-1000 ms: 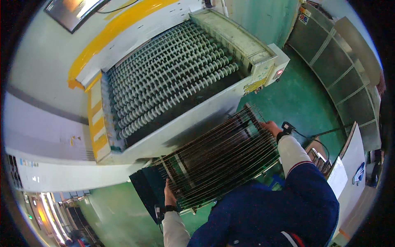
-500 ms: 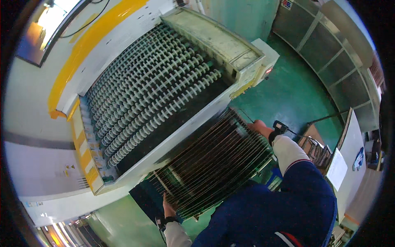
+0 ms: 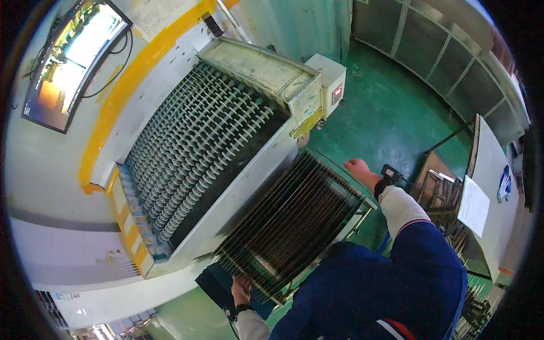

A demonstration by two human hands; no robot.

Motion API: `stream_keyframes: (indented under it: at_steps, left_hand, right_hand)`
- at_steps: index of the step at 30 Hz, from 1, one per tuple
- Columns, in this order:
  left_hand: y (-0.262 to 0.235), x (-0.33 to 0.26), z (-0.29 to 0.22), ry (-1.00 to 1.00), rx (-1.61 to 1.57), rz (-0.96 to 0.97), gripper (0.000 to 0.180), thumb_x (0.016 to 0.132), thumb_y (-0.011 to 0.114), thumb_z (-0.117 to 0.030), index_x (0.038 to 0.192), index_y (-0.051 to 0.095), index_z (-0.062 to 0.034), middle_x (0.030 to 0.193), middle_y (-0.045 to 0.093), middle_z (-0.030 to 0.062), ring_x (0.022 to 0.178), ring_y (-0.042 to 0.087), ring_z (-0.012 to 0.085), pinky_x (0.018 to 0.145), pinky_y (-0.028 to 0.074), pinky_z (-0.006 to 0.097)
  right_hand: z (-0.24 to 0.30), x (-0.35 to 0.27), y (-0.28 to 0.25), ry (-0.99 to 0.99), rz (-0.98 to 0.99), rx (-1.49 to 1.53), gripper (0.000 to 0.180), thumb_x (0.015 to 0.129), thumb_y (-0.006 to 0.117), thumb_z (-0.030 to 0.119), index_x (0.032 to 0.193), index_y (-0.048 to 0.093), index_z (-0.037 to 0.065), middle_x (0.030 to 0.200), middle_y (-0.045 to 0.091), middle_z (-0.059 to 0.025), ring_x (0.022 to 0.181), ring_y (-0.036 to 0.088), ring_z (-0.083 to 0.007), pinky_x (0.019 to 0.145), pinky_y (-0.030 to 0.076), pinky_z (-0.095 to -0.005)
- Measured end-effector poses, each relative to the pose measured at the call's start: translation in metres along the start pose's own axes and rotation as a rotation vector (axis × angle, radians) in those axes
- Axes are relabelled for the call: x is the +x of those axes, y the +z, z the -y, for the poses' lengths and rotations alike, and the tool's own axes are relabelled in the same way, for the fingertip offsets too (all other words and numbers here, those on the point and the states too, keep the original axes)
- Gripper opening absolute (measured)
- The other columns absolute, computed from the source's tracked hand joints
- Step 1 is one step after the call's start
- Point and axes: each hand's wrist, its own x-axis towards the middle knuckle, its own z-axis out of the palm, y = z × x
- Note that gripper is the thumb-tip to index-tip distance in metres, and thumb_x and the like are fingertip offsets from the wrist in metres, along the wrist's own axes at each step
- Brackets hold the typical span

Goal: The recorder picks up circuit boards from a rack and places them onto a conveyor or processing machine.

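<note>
A slotted rack [image 3: 271,277] holds a row of several thin dark panels [image 3: 294,218] standing on edge, close along the front of a roller machine. My left hand [image 3: 242,290] is at the rack's lower left end, its fingers curled at the edge and partly hidden. At the opposite end my right hand [image 3: 358,170] is beside the rack's thin outer rail, fingers bent. Whether it grips the rail or is just off it is hard to make out. Both wrists wear dark straps with a small device.
The machine's white-disc rollers [image 3: 198,147] fill the upper left, behind a pale front edge [image 3: 232,198]. A lit screen [image 3: 76,62] hangs on the wall. To the right stands a table [image 3: 496,187] with a paper sheet [image 3: 474,206] and a glove [image 3: 504,184]. Green floor [image 3: 391,107] lies beyond.
My view has turned, so more of the screen shows. My right hand sits a little farther from the panels. The left hand remains by the lower end, with more of its fingers showing.
</note>
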Motion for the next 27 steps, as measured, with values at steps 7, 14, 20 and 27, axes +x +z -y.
stream_keyframes:
  at_steps: [7, 14, 20, 27]
  left_hand:
    - [-0.072, 0.004, 0.074, 0.03, -0.246, 0.231, 0.029, 0.095, 0.041, -0.034, 0.081, 0.044, -0.0087, 0.061, 0.038, 0.0002, 0.05, 0.036, 0.0117, 0.045, 0.027, 0.027]
    - [-0.136, 0.019, 0.242, 0.282, -0.153, 0.056, 0.027, 0.092, 0.046, -0.036, 0.09, 0.049, -0.0088, 0.063, 0.042, 0.001, 0.051, 0.039, 0.0144, 0.046, 0.03, 0.029]
    - [-0.071, -0.119, 0.238, 0.047, 0.156, -0.169, 0.039, 0.09, 0.05, -0.033, 0.11, 0.049, 0.0005, 0.091, 0.059, 0.0109, 0.073, 0.056, 0.0243, 0.059, 0.047, 0.035]
    - [-0.084, -0.135, 0.285, 0.112, 0.248, -0.069, 0.037, 0.09, 0.05, -0.034, 0.106, 0.053, -0.001, 0.089, 0.061, 0.0105, 0.07, 0.057, 0.0204, 0.059, 0.048, 0.033]
  right_hand:
    - [0.041, -0.084, -0.037, -0.42, -0.359, 0.026, 0.026, 0.076, 0.064, 0.027, 0.087, 0.061, 0.004, 0.091, 0.061, -0.0142, 0.09, 0.056, -0.0324, 0.079, 0.045, -0.0406]
    - [0.077, -0.199, -0.015, -0.845, 0.119, -0.097, 0.022, 0.074, 0.066, 0.023, 0.087, 0.058, 0.006, 0.087, 0.056, -0.0118, 0.086, 0.052, -0.0309, 0.073, 0.041, -0.0413]
    - [0.065, -0.263, 0.013, -0.994, 0.277, -0.287, 0.022, 0.073, 0.066, 0.024, 0.085, 0.057, 0.008, 0.083, 0.054, -0.0075, 0.085, 0.051, -0.027, 0.075, 0.039, -0.039]
    - [0.067, -0.299, 0.032, -1.136, 0.375, -0.374, 0.026, 0.071, 0.067, 0.02, 0.092, 0.058, 0.007, 0.089, 0.052, -0.0075, 0.088, 0.049, -0.0271, 0.076, 0.039, -0.0395]
